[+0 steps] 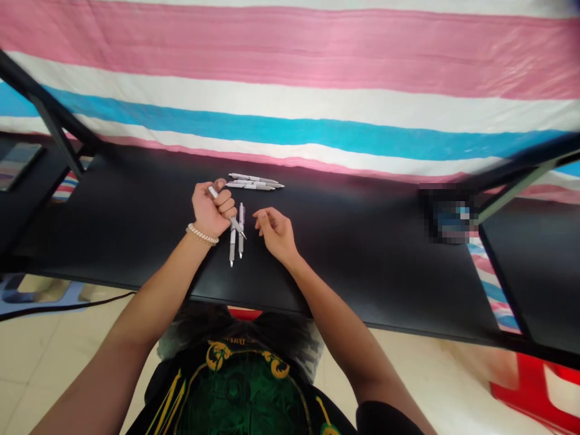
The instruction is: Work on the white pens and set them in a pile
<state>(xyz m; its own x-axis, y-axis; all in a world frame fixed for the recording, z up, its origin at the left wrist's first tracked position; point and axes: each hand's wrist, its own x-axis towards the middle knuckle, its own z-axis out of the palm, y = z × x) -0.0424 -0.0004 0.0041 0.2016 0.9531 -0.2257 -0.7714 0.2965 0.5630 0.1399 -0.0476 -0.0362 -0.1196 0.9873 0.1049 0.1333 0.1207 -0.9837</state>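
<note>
My left hand (214,207), with a braided bracelet at its wrist, is closed round a white and grey pen (235,226), whose tip points down and to the right. Beneath and beside that pen, two similar pens (241,232) lie side by side on the black table (362,254), pointing toward me. Farther back, a small group of white and grey pens (254,183) lies crosswise, close to my left fingers. My right hand (275,234) hovers at the right of the pens, fingers loosely curled and apart, holding nothing visible.
Behind the table hangs a striped pink, white and blue sheet (290,109). A blurred dark object (453,220) sits at the right by a metal frame bar. Black bars (57,133) rise at the left. A red stool (530,386) stands on the floor at the lower right.
</note>
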